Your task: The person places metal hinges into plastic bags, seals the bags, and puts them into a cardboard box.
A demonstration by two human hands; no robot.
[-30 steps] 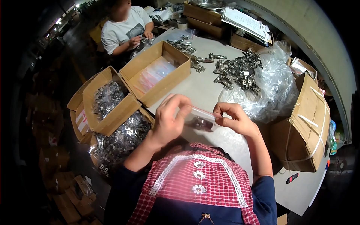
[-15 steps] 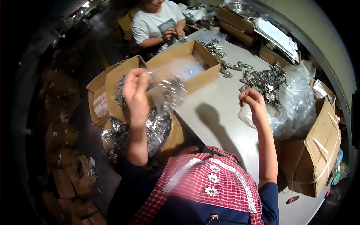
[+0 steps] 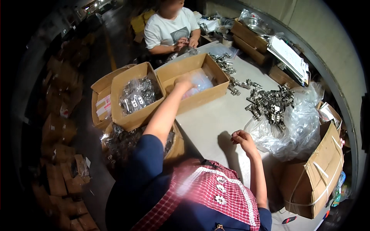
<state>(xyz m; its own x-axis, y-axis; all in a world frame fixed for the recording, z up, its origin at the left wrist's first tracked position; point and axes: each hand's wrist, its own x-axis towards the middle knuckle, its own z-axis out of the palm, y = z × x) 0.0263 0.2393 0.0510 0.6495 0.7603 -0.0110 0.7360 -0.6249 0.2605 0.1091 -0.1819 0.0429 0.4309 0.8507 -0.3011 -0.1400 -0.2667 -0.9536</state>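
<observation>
My left hand (image 3: 184, 82) reaches into an open cardboard box (image 3: 206, 96) and touches or hovers over clear plastic bags (image 3: 202, 81) there; its fingers are blurred and partly hidden. My right hand (image 3: 243, 141) hangs above the grey table (image 3: 204, 127), its fingers curled together; whether anything small is between them does not show. Beyond it lies a heap of shiny metal clips or fittings (image 3: 271, 104) on a crumpled clear plastic sheet (image 3: 298, 129). Left of the open box, a second box (image 3: 133, 119) holds clear bags filled with metal parts (image 3: 138, 94).
A co-worker (image 3: 169, 32) at the far side handles small parts with both hands. More metal parts (image 3: 223, 61) trail along the table. A large strapped carton (image 3: 314, 173) stands at the right. Below the left boxes sits a carton with more bagged parts (image 3: 123, 140).
My left hand has swung from the left boxes into the open box; the filled bag it held is no longer in it. My right hand has drawn back from the metal heap toward me.
</observation>
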